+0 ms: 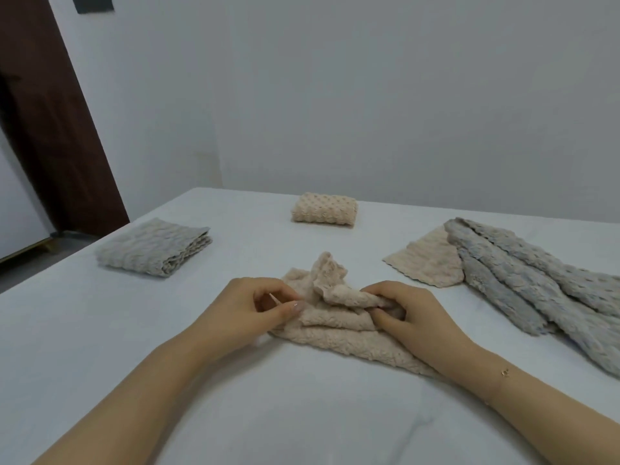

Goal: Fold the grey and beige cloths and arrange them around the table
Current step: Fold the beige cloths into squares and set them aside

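Observation:
A crumpled beige cloth (339, 317) lies in front of me on the white table (100, 330). My left hand (248, 310) pinches its left edge and my right hand (409, 313) grips its right side. A folded grey cloth (154, 248) rests at the left. A folded beige cloth (324, 209) sits at the far edge in the middle. At the right, an unfolded grey cloth (543, 290) lies stretched out, partly over a flat beige cloth (426, 263).
A pale wall stands just behind the table's far edge. A dark brown door frame (50, 129) rises at the left, with floor below it. My right wrist wears a thin bracelet (505, 372).

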`<act>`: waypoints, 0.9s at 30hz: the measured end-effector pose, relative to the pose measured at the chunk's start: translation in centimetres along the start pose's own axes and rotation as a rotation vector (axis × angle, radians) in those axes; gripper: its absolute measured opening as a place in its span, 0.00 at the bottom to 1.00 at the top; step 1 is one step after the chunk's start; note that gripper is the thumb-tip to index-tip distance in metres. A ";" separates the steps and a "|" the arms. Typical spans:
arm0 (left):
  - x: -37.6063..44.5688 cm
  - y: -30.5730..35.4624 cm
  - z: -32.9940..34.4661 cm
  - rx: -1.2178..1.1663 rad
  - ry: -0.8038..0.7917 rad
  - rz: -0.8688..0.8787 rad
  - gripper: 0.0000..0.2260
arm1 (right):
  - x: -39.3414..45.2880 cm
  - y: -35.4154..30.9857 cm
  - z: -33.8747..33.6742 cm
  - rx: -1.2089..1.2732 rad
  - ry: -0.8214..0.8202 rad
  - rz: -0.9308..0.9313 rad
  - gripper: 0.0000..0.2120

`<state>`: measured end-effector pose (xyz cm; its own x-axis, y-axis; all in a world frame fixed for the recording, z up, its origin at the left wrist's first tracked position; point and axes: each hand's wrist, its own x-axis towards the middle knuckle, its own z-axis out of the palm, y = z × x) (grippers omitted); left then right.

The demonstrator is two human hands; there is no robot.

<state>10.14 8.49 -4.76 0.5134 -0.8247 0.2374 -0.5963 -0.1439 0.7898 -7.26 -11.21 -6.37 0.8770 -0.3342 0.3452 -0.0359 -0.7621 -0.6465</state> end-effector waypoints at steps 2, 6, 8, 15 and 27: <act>0.1 -0.1 -0.1 -0.101 0.028 -0.023 0.05 | -0.1 -0.1 0.0 -0.015 0.028 -0.022 0.12; 1.5 0.4 -0.7 -0.187 0.188 -0.033 0.06 | -0.5 -0.2 0.1 -0.099 0.063 -0.127 0.15; 3.0 0.7 -1.0 -0.122 0.232 -0.045 0.06 | -0.6 -0.3 0.1 -0.122 0.043 -0.186 0.16; 5.4 1.1 1.9 -0.255 -0.118 -0.222 0.13 | -1.0 -1.0 -0.2 -0.152 -0.024 -0.295 0.15; 4.6 -0.3 0.6 -0.232 -0.239 -0.225 0.18 | -0.2 -0.1 -0.9 0.215 -0.098 0.030 0.08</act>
<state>12.30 4.43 -4.27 0.4408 -0.8947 -0.0724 -0.3165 -0.2304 0.9202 -7.89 -11.58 -5.76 0.9200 -0.2910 0.2626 0.0312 -0.6134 -0.7891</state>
